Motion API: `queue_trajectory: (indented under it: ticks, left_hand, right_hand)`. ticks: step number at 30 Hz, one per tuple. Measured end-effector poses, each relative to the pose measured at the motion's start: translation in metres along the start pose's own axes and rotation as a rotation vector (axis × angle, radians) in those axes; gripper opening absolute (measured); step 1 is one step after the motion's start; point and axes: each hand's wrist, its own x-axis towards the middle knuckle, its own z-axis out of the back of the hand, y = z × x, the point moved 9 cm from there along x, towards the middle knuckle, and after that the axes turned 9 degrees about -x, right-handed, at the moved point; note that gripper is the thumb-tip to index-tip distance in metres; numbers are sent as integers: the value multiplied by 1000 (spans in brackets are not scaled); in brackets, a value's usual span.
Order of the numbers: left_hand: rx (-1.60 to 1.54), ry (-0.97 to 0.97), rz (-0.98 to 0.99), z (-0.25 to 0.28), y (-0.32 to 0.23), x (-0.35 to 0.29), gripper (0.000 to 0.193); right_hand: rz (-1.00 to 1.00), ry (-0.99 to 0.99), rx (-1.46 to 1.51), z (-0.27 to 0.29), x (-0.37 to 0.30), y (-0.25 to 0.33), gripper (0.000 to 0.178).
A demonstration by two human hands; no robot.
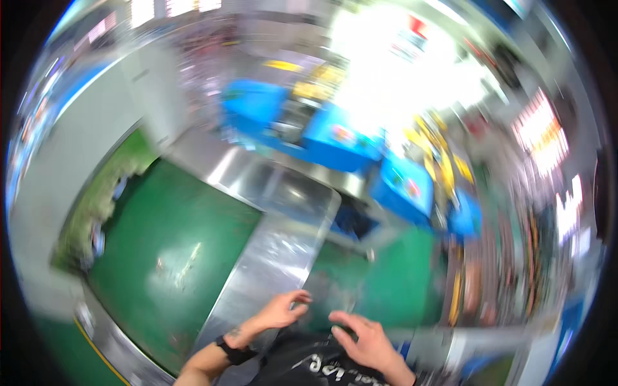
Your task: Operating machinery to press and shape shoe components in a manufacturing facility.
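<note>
My left hand (282,311), with a black band (235,351) on its wrist, hovers by the edge of a shiny metal bench top (261,270). Its fingers are loosely bent and apart, with nothing seen in them. My right hand (365,340) is a little to the right, in front of my black shirt (315,363). Thumb and fingers are spread there, and it holds nothing. A gap separates the two hands. Much of the picture is smeared by motion.
Blue bins (344,138) line the far side, with yellow parts (441,154) near them. Green floor (174,257) lies left of the bench, bordered by a grey-white panel (64,174). Long, blurred brownish strips (502,270) stand at the right. A bright light glares at the back.
</note>
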Motion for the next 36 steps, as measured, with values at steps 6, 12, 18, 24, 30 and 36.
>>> queue_trajectory:
  ticks: [6, 12, 18, 24, 30, 36]
  left_hand:
    - [203, -1226, 79, 215, 134, -168, 35]
    - [664, -1855, 501, 304, 211, -380, 39]
    - [642, -1933, 627, 314, 264, -417, 42]
    - [625, -1887, 581, 322, 282, -424, 39]
    - [661, -1969, 590, 309, 277, -418, 38]
    - [757, -1975, 501, 305, 224, -414, 33]
  right_hand:
    - [236, 556, -339, -160, 179, 7, 33]
    - [904, 907, -216, -363, 291, 137, 37]
    - [1476, 426, -638, -574, 359, 428, 47]
    - [1325, 473, -668, -786, 405, 548, 67]
    - [1304, 513, -379, -710, 393, 418, 69]
    - [191, 978, -513, -444, 301, 111, 57]
